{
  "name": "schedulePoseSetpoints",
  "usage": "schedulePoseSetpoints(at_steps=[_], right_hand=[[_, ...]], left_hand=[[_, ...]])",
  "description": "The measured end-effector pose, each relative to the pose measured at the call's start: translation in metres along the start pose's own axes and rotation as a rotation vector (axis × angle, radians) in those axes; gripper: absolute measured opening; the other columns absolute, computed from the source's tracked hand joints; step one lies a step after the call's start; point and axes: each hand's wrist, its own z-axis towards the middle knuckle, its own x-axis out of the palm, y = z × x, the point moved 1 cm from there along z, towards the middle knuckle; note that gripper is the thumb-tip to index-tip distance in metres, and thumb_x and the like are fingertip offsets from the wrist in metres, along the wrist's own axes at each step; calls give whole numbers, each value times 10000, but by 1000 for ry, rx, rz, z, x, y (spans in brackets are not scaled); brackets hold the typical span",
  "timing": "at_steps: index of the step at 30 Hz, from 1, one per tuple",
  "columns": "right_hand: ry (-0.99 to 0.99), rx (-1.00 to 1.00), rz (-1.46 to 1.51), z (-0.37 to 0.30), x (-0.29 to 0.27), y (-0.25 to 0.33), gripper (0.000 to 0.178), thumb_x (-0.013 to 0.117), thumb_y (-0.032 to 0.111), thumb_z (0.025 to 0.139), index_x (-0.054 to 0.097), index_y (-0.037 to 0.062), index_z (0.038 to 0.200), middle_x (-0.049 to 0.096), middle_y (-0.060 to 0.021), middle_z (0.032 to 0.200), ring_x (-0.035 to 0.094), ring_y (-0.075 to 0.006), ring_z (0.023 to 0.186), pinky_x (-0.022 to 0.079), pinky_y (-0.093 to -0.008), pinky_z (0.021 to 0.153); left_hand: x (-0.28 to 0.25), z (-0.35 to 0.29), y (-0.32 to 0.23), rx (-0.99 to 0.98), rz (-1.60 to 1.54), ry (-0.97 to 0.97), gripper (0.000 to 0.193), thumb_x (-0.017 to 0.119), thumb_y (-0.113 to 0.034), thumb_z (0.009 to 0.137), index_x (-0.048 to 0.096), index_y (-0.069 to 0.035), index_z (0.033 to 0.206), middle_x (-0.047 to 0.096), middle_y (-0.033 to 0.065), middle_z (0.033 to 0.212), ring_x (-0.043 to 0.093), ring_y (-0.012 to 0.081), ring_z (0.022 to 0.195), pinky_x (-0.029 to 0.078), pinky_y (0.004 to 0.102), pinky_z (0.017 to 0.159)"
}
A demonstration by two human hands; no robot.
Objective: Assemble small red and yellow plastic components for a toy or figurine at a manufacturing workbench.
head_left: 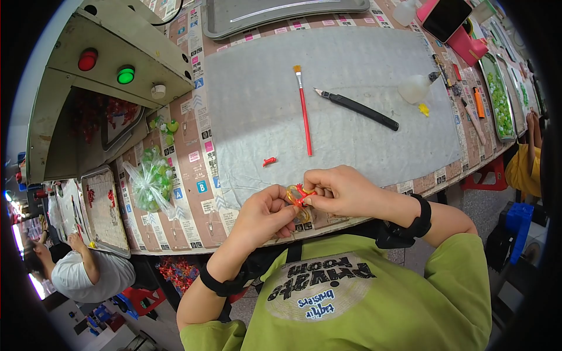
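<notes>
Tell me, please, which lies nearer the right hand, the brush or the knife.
The brush: its red end lies just beyond the right hand, whereas the black knife lies farther off.

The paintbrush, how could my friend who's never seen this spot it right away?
Find the big grey mat. Near its middle lie two long tools; the paintbrush is the left one. Its thin red handle and yellowish bristles set it apart from the thicker black knife beside it.

both hands (339,190) close together — half curled, each pinching.
</notes>
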Motion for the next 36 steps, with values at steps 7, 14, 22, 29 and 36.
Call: schedulePoseSetpoints(at_steps=[7,14,22,29,36], right_hand=[[-23,-24,-3,-3,1,0,174,599,192,746,514,40,758,557,-92,594,557,-251,543,408,-346,496],[2,-12,2,-6,0,9,218,609,213,757,489,30,771,544,-110,579,551,-267,541,403,-353,491],[-145,-156,-228,-7,12,10,260,642,202,727,452,44,808,496,-89,592,532,-235,525,375,-326,458],[-173,-131,-244,-6,19,14,262,631,175,695,446,38,818,511,-118,646,524,-267,550,384,-356,480],[-196,-154,-328,-9,21,20,238,591,171,706,426,37,814,539,-128,705,556,-306,636,426,-392,543]], left_hand=[[1,-1,-1,-13,-7,11,141,571,-125,828,516,-34,920,579,13,627,549,65,512,428,183,456],[-1,-1,1,6,-27,33,142,566,-116,828,509,-29,924,583,12,637,554,64,524,436,183,466],[-2,-1,2,36,-13,40,132,555,-119,834,500,-35,920,584,8,655,561,60,543,456,191,486],[-5,-3,7,67,15,54,156,552,-123,836,481,-33,942,578,9,659,565,66,563,470,198,514],[-6,-4,6,118,-2,88,185,538,-194,867,483,-35,943,575,24,664,570,71,589,467,201,535]])
